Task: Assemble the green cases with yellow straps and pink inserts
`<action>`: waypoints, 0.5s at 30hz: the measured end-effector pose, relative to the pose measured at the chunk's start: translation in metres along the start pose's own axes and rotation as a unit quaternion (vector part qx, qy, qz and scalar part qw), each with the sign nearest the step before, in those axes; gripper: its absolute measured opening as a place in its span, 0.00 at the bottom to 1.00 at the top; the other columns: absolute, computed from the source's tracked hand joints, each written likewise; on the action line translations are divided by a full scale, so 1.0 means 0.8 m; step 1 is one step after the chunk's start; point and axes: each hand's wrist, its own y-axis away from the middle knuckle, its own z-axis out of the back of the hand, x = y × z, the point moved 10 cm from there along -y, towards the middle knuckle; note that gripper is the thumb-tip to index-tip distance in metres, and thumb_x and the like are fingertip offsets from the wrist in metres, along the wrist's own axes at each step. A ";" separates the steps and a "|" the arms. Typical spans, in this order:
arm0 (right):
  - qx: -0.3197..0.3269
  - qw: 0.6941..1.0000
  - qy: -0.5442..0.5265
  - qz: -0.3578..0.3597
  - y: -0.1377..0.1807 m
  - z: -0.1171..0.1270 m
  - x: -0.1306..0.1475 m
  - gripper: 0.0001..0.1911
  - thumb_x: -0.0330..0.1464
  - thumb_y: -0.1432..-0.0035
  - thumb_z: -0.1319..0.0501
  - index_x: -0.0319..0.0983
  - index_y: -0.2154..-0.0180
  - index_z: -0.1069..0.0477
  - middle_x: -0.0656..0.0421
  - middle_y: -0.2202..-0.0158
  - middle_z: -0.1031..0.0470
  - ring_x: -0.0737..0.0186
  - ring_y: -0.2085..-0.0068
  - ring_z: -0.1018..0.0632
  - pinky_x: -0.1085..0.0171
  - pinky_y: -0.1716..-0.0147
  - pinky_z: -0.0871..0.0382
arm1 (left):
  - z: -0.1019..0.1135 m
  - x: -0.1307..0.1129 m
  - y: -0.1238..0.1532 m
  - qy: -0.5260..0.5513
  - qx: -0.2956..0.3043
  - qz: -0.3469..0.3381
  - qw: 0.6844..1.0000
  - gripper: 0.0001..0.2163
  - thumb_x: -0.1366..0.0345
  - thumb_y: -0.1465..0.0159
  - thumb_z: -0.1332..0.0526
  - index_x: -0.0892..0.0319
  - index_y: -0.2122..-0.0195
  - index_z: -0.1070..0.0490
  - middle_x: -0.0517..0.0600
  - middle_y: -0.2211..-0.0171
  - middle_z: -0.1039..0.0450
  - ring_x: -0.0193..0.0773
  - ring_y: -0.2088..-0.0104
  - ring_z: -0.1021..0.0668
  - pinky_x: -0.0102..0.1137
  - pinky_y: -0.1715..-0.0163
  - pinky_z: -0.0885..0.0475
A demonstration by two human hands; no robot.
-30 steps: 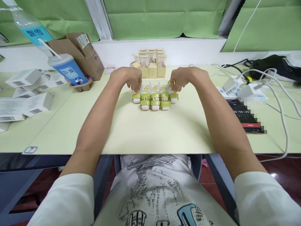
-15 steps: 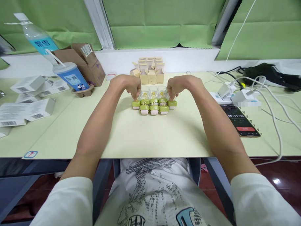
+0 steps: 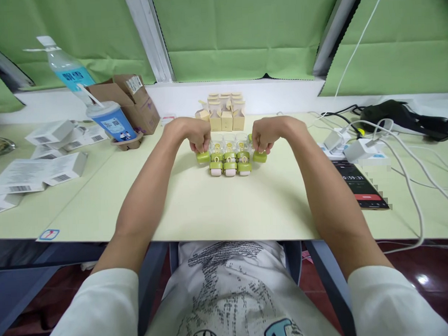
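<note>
A cluster of small green-capped clear bottles (image 3: 230,160) lies in rows at the middle of the pale table (image 3: 225,207). My left hand (image 3: 191,132) is closed in a pinch on the green bottle at the cluster's left end (image 3: 202,157). My right hand (image 3: 267,133) is closed on the green bottle at the right end (image 3: 259,157). Both end bottles sit slightly apart from the rows. Behind the cluster stand several small cream cartons (image 3: 225,111).
A blue paper cup with a straw (image 3: 112,124), a water bottle (image 3: 67,70) and an open cardboard box (image 3: 133,100) stand at the back left. White flat cartons (image 3: 43,159) lie at the left. A phone with a timer (image 3: 360,185), chargers and cables (image 3: 359,146) lie at the right.
Both hands have closed on the outer bottles and pulled them a little outward from the rows. The camera has tilted, so the table sits lower in view.
</note>
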 end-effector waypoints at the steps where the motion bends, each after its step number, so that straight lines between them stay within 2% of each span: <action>1: -0.036 0.999 -0.012 -0.012 0.006 0.014 -0.008 0.09 0.32 0.44 0.20 0.42 0.71 0.17 0.56 0.69 0.13 0.48 0.60 0.10 0.55 0.58 0.14 | 0.014 0.004 0.005 -0.007 -0.037 -0.001 0.999 0.11 0.61 0.52 0.25 0.53 0.66 0.13 0.49 0.66 0.14 0.49 0.56 0.13 0.33 0.54 0.23; 4: -0.156 0.986 -0.030 -0.042 0.023 0.055 -0.032 0.04 0.33 0.40 0.22 0.42 0.66 0.14 0.52 0.66 0.12 0.41 0.59 0.10 0.50 0.56 0.12 | 0.060 0.025 0.016 -0.027 -0.179 0.008 0.983 0.12 0.60 0.49 0.24 0.53 0.62 0.12 0.50 0.65 0.15 0.52 0.51 0.15 0.36 0.48 0.25; 6: -0.180 0.982 -0.033 -0.046 0.022 0.063 -0.044 0.02 0.33 0.38 0.23 0.42 0.63 0.13 0.51 0.63 0.11 0.40 0.57 0.10 0.48 0.53 0.12 | 0.074 0.038 0.015 -0.025 -0.232 0.012 0.972 0.13 0.59 0.48 0.23 0.53 0.61 0.11 0.51 0.65 0.16 0.53 0.49 0.17 0.36 0.46 0.25; 11: -0.166 0.986 -0.027 -0.022 -0.007 0.049 -0.053 0.09 0.40 0.36 0.25 0.41 0.61 0.12 0.50 0.61 0.11 0.41 0.55 0.11 0.50 0.53 0.11 | 0.055 0.046 -0.015 0.003 -0.195 -0.012 0.981 0.15 0.59 0.47 0.26 0.53 0.58 0.11 0.51 0.64 0.15 0.51 0.53 0.15 0.35 0.51 0.24; 15: -0.169 0.985 -0.028 0.002 -0.014 0.048 -0.049 0.07 0.37 0.36 0.24 0.39 0.63 0.12 0.50 0.61 0.11 0.44 0.57 0.11 0.51 0.53 0.11 | 0.048 0.049 -0.024 0.031 -0.185 -0.016 0.982 0.17 0.59 0.47 0.29 0.54 0.56 0.11 0.52 0.62 0.13 0.48 0.58 0.13 0.34 0.56 0.22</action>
